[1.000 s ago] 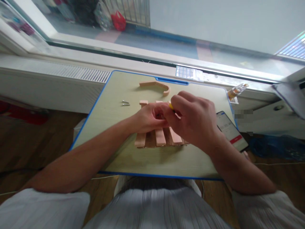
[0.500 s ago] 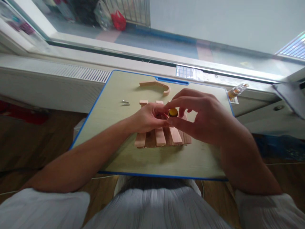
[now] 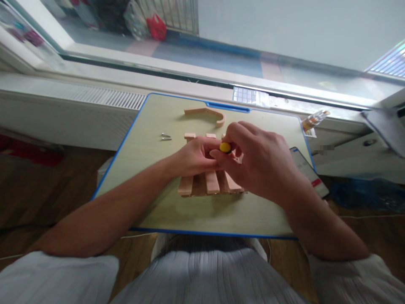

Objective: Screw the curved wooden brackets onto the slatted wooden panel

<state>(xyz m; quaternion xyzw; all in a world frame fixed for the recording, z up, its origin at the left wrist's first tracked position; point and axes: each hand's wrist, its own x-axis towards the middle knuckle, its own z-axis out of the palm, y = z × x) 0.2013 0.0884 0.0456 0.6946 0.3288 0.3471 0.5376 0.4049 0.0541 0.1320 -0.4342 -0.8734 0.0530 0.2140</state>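
Observation:
My right hand (image 3: 259, 162) is closed around a screwdriver with a yellow and black handle (image 3: 225, 147), seen from its rounded yellow end; its tip is hidden. Just to the left, my left hand (image 3: 196, 157) has its thumb and fingers pinched together beside the handle, and what lies between them is hidden. Both hands are over a slatted wooden piece (image 3: 212, 183), pale strips across darker wood, lying on the table. The hands cover its middle and much of its right side.
A pale table (image 3: 177, 215) with a blue edge holds the work. A hook-shaped wooden strip (image 3: 204, 111) lies at the back and two screws (image 3: 166, 139) at the left. A phone (image 3: 308, 172) is at the right edge, partly behind my right arm. Beyond runs a window sill (image 3: 202, 88).
My right hand has moved slightly left, its fingers closing round the handle, and the handle's yellow end has tilted left. The phone has come into view. My left hand has barely moved.

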